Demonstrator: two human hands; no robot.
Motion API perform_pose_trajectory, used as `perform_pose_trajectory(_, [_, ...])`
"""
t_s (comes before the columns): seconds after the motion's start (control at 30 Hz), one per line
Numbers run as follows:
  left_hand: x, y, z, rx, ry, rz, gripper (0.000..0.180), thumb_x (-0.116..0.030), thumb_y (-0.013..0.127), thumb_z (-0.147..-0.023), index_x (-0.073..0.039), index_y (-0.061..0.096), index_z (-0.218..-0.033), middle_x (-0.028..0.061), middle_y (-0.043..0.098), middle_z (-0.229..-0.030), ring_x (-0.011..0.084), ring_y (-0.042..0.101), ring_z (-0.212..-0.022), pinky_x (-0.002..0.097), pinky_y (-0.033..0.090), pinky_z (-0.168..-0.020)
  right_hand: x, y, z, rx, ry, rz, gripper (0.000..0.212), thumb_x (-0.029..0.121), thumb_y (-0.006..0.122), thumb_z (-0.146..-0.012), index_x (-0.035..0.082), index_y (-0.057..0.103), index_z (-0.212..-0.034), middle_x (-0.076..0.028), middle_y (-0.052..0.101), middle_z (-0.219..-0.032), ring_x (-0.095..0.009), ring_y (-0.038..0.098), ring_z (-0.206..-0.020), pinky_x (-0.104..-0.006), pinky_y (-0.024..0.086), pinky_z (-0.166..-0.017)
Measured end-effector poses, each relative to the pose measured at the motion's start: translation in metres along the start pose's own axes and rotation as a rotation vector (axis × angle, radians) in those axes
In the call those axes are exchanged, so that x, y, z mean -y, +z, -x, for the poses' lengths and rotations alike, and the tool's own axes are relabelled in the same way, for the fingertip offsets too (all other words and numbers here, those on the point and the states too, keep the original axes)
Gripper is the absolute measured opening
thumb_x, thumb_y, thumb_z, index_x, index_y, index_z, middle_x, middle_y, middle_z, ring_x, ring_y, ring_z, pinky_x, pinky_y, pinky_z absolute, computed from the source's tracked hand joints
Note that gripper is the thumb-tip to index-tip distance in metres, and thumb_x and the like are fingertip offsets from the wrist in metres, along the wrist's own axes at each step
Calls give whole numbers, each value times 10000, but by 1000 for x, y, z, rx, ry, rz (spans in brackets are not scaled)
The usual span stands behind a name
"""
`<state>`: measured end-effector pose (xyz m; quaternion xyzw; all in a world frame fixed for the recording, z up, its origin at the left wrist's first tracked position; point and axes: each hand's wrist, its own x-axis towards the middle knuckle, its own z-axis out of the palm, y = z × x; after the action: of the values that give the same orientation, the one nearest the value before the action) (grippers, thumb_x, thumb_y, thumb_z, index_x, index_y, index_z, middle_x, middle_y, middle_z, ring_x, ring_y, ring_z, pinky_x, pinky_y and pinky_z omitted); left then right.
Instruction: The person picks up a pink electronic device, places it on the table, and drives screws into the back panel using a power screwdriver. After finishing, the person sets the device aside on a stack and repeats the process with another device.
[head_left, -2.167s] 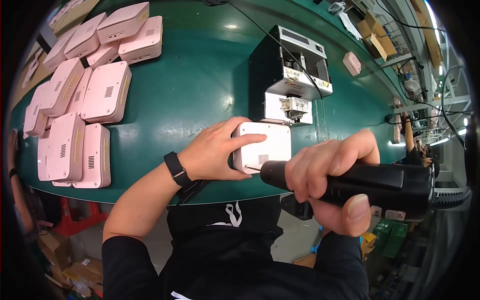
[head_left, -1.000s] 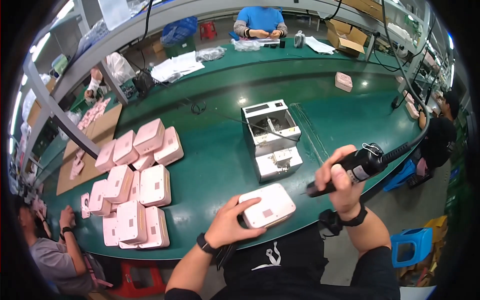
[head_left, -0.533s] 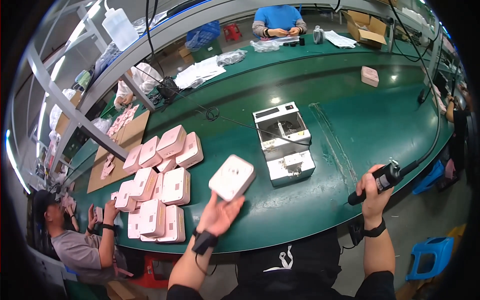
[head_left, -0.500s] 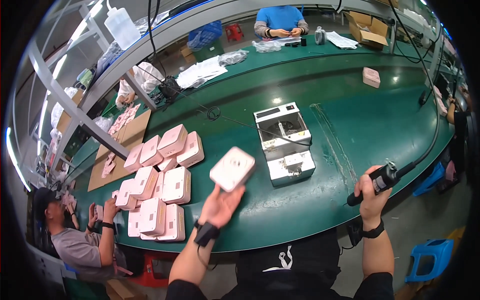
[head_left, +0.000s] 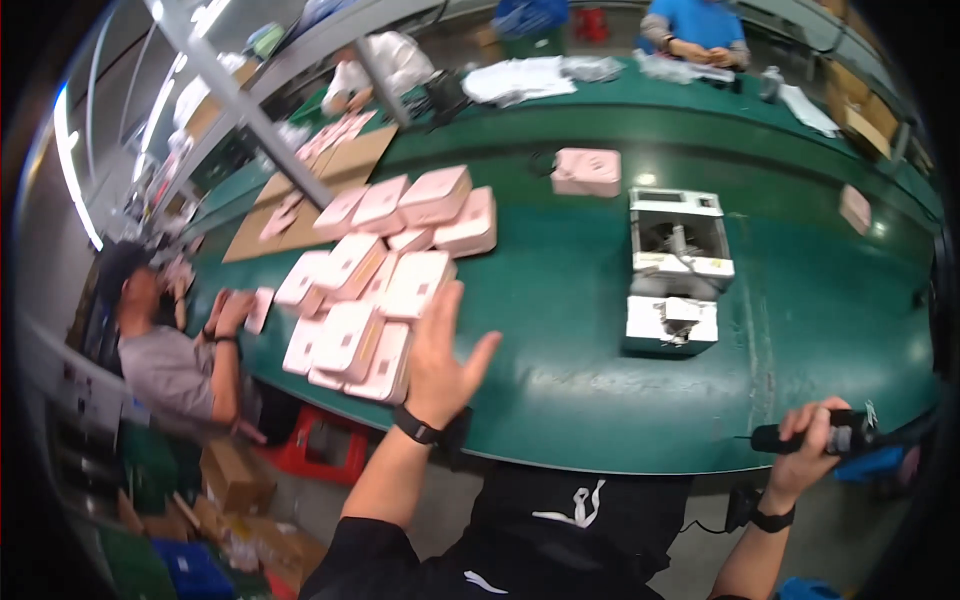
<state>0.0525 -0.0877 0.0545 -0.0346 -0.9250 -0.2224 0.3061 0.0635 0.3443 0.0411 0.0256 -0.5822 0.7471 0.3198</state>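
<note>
My left hand (head_left: 441,362) is open and holds nothing, its fingers spread beside a pile of pale pink square plastic cases (head_left: 345,338). Its fingertips overlap the nearest cases in view; whether they touch, I cannot tell. In my right hand (head_left: 803,447), at the table's right front, is a black electric screwdriver (head_left: 770,438), its thin bit pointing left. A single pink case (head_left: 587,172) lies beyond, near the middle of the far side. Right of centre stands a screw feeder (head_left: 680,238), a white and grey box with an open top, with a smaller white block in front.
On the left a co-worker (head_left: 175,340) handles a pink part at the table's edge. Brown cardboard (head_left: 250,222) lies behind the pile. Another pink case (head_left: 855,209) sits far right. Across the table are another person in blue (head_left: 690,25) and white papers (head_left: 520,80).
The view has swung left. The pink case my left hand carried now lies at the table's far side, released, and that hand has moved to the pile. My right hand still grips the screwdriver.
</note>
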Motion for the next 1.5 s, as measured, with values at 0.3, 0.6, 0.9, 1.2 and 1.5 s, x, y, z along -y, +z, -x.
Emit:
perform_pose_trajectory(0.3, [100,-104,55,-49,-483,-640,778,-309,860,-669,-58,543,-1334,268,466,-1373,438,463,-1263,509,403,-1039,-13,16,-9,99,54,30,91,68,528,-959,33,482,-1029,-17,431,-690,-95,409,-550,-241,377,-518])
perform_pose_trajectory(0.6, [3,-47,32,205,207,-74,755,-223,873,-592,-96,595,-1283,255,489,-1323,425,493,-1208,499,420,-1011,-5,47,-3,68,-10,198,133,64,582,-913,14,504,-1009,-23,486,-671,-109,469,-525,-251,400,-503])
perform_pose_trajectory(0.9, [-74,67,9,610,557,304,845,-352,889,-618,-139,549,-1362,246,421,-1396,446,449,-1261,516,395,-1057,7,49,-21,94,37,310,92,66,585,-911,-3,527,-928,-34,503,-644,-132,509,-512,-269,412,-501])
perform_pose_trajectory(1.2, [-49,72,-1,702,433,544,876,-354,903,-600,-177,552,-1382,217,421,-1401,419,498,-1239,471,463,-1007,39,126,-45,191,-3,-160,136,162,531,-947,29,506,-958,-67,518,-654,-169,493,-485,-337,441,-494])
perform_pose_trajectory(1.5, [-40,81,-4,667,362,586,754,-257,876,-611,-229,618,-1319,171,496,-1317,371,589,-1117,437,524,-924,6,190,-73,371,0,12,155,179,548,-939,31,512,-969,-78,512,-641,-171,491,-479,-348,444,-488])
